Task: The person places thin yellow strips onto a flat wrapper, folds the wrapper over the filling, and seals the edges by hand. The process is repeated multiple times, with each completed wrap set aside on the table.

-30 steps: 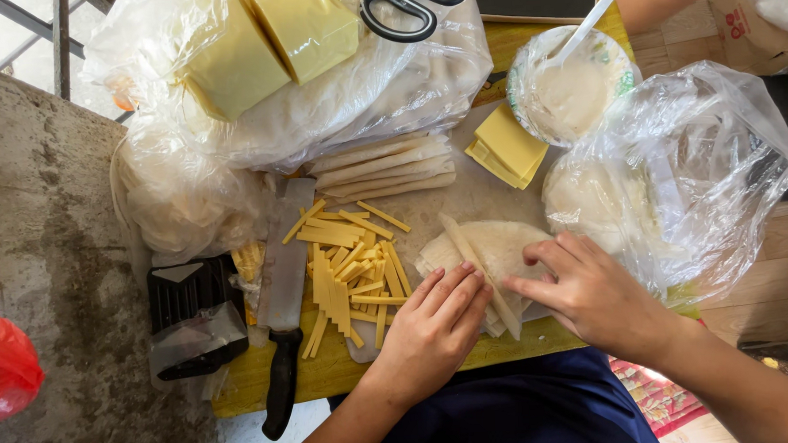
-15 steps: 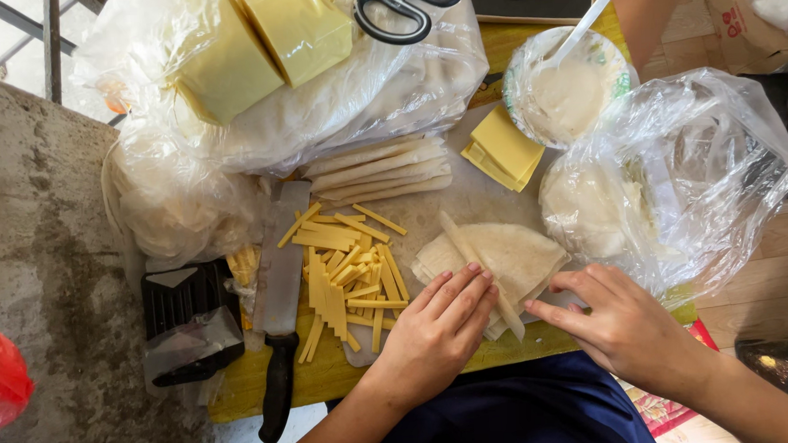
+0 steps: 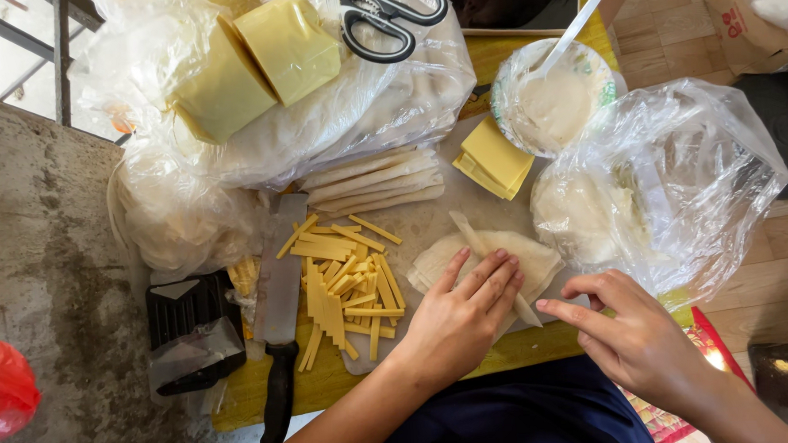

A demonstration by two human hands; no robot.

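My left hand (image 3: 462, 310) lies flat, fingers together, on a pale thin wrapper (image 3: 521, 253) folded over on the cutting board (image 3: 429, 220). My right hand (image 3: 627, 328) hovers just right of the wrapper, index finger pointing at its lower right corner, holding nothing. A pile of yellow cheese sticks (image 3: 342, 281) lies left of my left hand. Several rolled wrappers (image 3: 370, 180) lie in a row above the sticks.
A knife (image 3: 278, 315) lies left of the cheese sticks. Scissors (image 3: 387, 18) and cheese blocks (image 3: 254, 64) rest on plastic bags at the top. A bowl of white paste (image 3: 555, 99) with a spoon, cheese slices (image 3: 493, 160) and a bag of wrappers (image 3: 667, 179) are to the right.
My right hand has pulled back off the wrapper to the right and down. My left hand has stayed pressed on the wrapper.
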